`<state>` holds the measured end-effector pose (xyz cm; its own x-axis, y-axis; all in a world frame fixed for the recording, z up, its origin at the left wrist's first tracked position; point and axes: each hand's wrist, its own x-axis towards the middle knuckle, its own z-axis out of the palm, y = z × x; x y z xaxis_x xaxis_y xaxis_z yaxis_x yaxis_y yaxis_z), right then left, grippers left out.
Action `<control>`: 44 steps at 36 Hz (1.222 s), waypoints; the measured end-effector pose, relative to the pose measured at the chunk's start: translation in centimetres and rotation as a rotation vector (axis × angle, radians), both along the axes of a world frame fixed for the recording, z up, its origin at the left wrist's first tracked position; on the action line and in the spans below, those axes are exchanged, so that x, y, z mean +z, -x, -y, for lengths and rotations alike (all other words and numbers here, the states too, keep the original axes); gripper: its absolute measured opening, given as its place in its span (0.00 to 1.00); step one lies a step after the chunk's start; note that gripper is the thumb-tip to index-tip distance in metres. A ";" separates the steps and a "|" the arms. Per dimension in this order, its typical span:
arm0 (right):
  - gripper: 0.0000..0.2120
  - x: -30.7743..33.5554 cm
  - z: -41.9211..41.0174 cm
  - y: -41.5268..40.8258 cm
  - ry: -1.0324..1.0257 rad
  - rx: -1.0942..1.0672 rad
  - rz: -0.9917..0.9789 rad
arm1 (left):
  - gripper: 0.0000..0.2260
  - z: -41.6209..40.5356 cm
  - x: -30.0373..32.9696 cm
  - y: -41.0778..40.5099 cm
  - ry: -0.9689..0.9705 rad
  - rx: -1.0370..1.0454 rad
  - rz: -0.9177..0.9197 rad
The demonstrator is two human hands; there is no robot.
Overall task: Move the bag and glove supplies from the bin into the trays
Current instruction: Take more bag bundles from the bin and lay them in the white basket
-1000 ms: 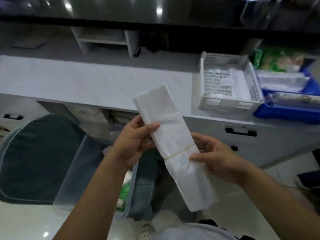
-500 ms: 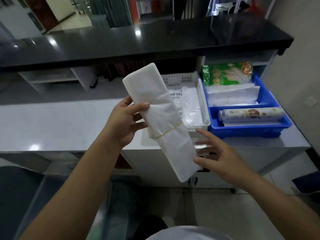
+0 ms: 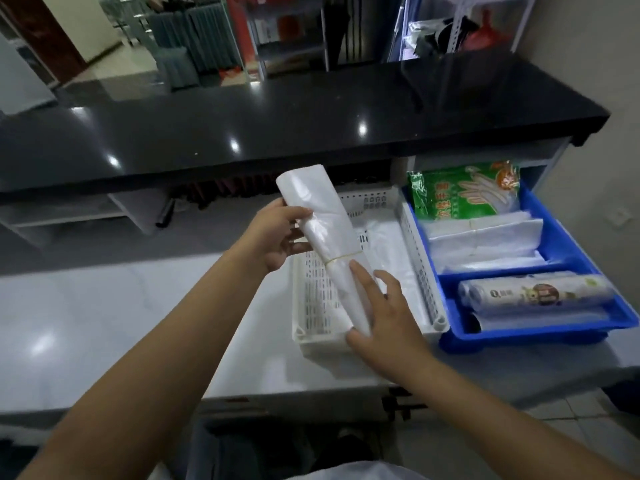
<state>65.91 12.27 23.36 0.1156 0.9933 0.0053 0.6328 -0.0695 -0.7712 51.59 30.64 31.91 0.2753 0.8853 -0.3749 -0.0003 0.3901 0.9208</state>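
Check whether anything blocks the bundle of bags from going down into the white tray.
Nothing visible does. The bundle of bags, held by the left hand and steadied by the right hand, hangs over the white tray, which holds only flat clear plastic.

Dim, soft focus; ceiling-light glare on the black countertop, edges bowed.

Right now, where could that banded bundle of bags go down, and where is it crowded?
The white slotted tray has bare floor on its left half, under the bundle; loose plastic lies along its right side. The pale counter left of it is open. The blue tray is crowded with a glove pack, folded bags and a roll.
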 end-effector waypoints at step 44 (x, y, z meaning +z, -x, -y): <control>0.30 -5.1 -10.1 2.1 0.398 0.270 0.372 | 0.33 -13.2 -13.1 -3.5 -1.067 -1.180 -1.524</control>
<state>63.85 22.38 18.23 -0.0793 0.9213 -0.3806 0.8903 -0.1063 -0.4429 55.09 43.87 18.80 0.7401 0.5458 -0.3928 0.5099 -0.8363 -0.2014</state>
